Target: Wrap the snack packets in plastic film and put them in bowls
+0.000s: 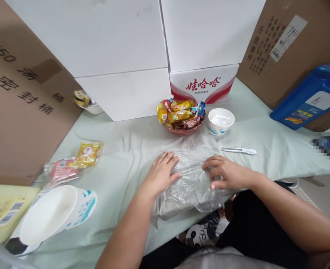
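A clear, crinkled plastic bag or sheet (189, 188) lies spread flat on the pale green cloth in front of me. My left hand (162, 172) rests palm down on its left side, fingers stretched out and thumb apart. On the right side, my right hand (229, 172) touches the plastic with slightly bent, spread fingers. Just beyond the right hand is a white utility knife (238, 150). A reddish bowl (179, 130) heaped with wrapped snacks (182, 112) stands behind the plastic. Beside it is a paper cup (220, 121) with something white inside.
White boxes (120, 37) and brown cartons (21, 86) wall in the back and sides. At left lie a yellow packet (88, 154), a pink packet (62, 172) and a tilted paper tub (79, 209). A blue bottle (308, 97) leans at right. The table edge runs near my lap.
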The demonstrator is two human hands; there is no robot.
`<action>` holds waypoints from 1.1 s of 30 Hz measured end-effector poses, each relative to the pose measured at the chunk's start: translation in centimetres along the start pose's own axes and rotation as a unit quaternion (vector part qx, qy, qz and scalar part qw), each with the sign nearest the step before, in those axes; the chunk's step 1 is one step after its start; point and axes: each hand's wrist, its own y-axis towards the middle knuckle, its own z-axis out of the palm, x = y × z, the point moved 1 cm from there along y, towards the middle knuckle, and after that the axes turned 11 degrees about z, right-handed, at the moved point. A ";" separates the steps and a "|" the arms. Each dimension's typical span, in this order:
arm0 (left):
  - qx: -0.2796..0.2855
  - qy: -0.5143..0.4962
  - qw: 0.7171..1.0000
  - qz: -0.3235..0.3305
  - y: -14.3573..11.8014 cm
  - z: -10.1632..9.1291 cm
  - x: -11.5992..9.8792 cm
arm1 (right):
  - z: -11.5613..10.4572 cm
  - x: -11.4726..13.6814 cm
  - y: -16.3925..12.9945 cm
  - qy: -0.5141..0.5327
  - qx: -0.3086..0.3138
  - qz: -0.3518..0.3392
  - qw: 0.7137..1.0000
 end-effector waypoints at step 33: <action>-0.228 -0.369 0.880 -0.193 -0.5 -1.3 1.5 | -1.1 -3.4 -1.5 0.345 -0.056 0.274 0.896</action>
